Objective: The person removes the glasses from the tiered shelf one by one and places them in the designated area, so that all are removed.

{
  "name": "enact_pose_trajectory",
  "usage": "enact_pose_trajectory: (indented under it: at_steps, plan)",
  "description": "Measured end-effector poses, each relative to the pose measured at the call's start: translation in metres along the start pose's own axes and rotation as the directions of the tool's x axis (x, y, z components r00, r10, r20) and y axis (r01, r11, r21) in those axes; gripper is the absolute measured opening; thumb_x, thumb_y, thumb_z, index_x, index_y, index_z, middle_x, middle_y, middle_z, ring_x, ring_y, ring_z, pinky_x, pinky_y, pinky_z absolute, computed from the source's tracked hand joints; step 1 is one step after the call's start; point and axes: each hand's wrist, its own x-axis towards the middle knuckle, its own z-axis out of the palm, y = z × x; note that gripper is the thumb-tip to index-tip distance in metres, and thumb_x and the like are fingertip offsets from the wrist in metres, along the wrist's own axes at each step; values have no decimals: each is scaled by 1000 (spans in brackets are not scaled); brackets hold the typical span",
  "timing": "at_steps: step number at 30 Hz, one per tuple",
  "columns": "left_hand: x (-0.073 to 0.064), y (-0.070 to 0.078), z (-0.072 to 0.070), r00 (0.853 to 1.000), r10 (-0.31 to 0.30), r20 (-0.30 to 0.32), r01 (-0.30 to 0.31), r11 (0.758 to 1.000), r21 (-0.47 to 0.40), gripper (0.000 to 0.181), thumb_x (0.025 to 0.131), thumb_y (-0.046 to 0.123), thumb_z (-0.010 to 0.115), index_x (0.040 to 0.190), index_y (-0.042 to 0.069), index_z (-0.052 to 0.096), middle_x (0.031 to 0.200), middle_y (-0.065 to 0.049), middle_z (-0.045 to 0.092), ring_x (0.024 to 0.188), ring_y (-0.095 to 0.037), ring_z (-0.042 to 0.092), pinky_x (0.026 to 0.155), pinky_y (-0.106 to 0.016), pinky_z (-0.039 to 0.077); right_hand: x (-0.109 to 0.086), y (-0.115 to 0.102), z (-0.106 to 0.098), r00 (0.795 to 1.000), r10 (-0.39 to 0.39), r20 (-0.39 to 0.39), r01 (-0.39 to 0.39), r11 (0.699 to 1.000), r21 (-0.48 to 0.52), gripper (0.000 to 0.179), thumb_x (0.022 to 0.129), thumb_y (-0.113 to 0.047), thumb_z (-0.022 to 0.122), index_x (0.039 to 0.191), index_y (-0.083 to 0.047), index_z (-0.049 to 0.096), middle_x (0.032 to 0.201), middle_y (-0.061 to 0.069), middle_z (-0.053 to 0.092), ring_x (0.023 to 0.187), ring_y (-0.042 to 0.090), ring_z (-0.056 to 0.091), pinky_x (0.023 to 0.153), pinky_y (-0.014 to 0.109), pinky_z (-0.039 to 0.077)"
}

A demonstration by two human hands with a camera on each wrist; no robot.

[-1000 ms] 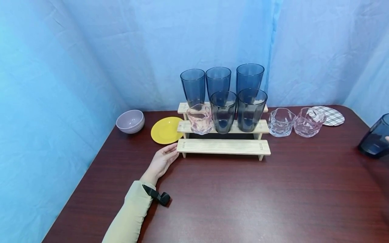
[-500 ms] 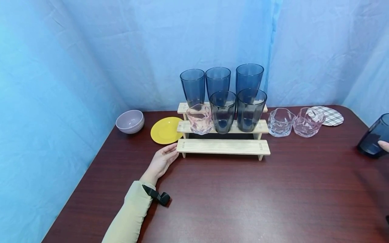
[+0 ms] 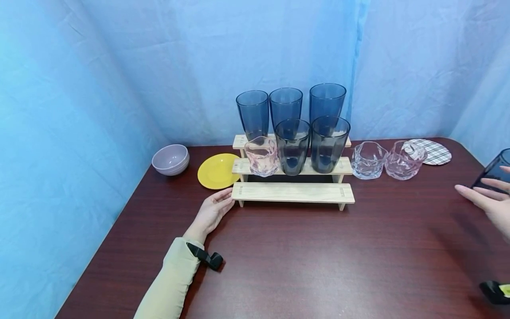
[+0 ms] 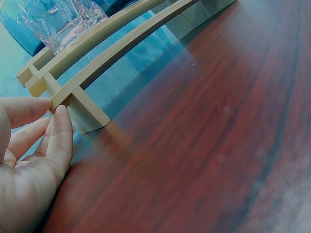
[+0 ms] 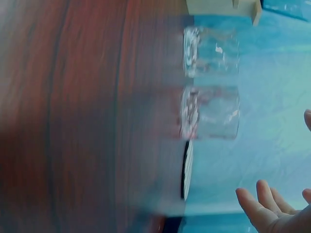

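My left hand point(image 3: 211, 212) pinches the left end of the lowest step of a three-step wooden rack point(image 3: 292, 192). Thumb and fingertips meet at that corner in the left wrist view. Blue-grey tumblers stand on the upper steps, among them a front tumbler point(image 3: 292, 153). A pink-tinted wavy glass point(image 3: 262, 159) sits at the left of the middle step. At the right edge, my right hand point(image 3: 493, 204) is spread with nothing between its fingers. Behind it stands another blue-grey tumbler point(image 3: 494, 170), partly covered and cut off by the frame.
Right of the rack, a clear wavy glass point(image 3: 368, 161) and a pinkish wavy glass point(image 3: 403, 164) stand side by side. A checked round mat point(image 3: 438, 153) lies behind them. Left of the rack are a yellow plate point(image 3: 217, 172) and a lilac bowl point(image 3: 171, 159).
My right hand has come away from the tumbler at the right edge and moved left into view, fingers spreading. My left hand and the rack have stayed put.
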Motion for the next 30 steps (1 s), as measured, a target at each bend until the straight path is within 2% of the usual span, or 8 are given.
enact_pose_trajectory:
  at_steps: [2, 5, 8, 9, 13, 15, 20, 30]
  plan:
    - [0, 0, 0, 1000, 0, 0, 0, 1000, 1, 48, 95, -8, 44, 142, -6, 35, 120, -7, 49, 96, -2, 58, 86, -16, 50, -17, -29, 3, 998, -64, 12, 63, 998, 17, 88, 82, -27, 73, 147, -41, 15, 141, -12, 41, 96, -20, 48, 65, -4, 34]
    - [0, 0, 0, 1000, 0, -2, 0, 1000, 0, 48, 95, -8, 44, 142, -6, 35, 122, -8, 48, 97, -2, 58, 87, -16, 50, -47, -77, 5, 989, -111, 102, 105, 993, 58, 88, 83, -21, 72, 149, -33, 14, 129, -16, 43, 84, -22, 42, 62, -3, 34]
    - [0, 0, 0, 1000, 1, 1, -1, 1000, 4, 48, 95, -8, 44, 142, -6, 35, 124, -10, 48, 97, -2, 58, 87, -16, 49, -72, -118, 7, 972, -126, 200, 119, 992, 49, 88, 85, -23, 70, 150, -30, 10, 130, -7, 43, 82, -21, 41, 61, -2, 36]
    - [0, 0, 0, 1000, 2, 2, -2, 1000, 6, 48, 95, -8, 44, 142, -6, 35, 124, -10, 48, 97, -2, 58, 87, -16, 49, -75, -126, 9, 965, -138, 222, 130, 990, 48, 88, 86, -24, 70, 150, -28, 10, 127, -8, 45, 82, -22, 41, 61, -2, 37]
    - [-1, 0, 0, 1000, 8, 8, -8, 1000, 10, 48, 95, -7, 44, 142, -6, 35, 125, -10, 48, 98, -2, 57, 88, -16, 49, -79, -141, 18, 943, -180, 280, 175, 984, 44, 89, 85, -26, 70, 150, -27, 8, 123, -4, 46, 81, -23, 41, 63, -3, 38]
    - [-1, 0, 0, 1000, 5, 8, -5, 1000, 10, 48, 95, -7, 44, 142, -5, 36, 125, -10, 48, 98, -2, 57, 88, -16, 49, -78, -144, 22, 931, -205, 303, 186, 978, 88, 90, 85, -23, 71, 150, -26, 9, 114, -14, 47, 82, -24, 45, 64, -2, 40]
    - [0, 1, 0, 1000, 1, 12, -1, 1000, 17, 48, 96, -6, 44, 143, -4, 35, 127, -11, 47, 99, -3, 57, 88, -16, 49, -80, -157, 28, 905, -253, 342, 204, 964, 172, 87, 85, -17, 71, 149, -26, 14, 103, -28, 44, 85, -23, 50, 66, -1, 42]
    - [-1, 1, 0, 1000, -6, 0, 6, 1000, 2, 47, 96, -6, 45, 142, -5, 36, 121, -7, 49, 97, -3, 57, 87, -16, 49, -88, -185, 48, 872, -317, 373, 257, 945, 202, 85, 83, -16, 73, 148, -21, 18, 109, -25, 45, 89, -20, 50, 69, 0, 43]
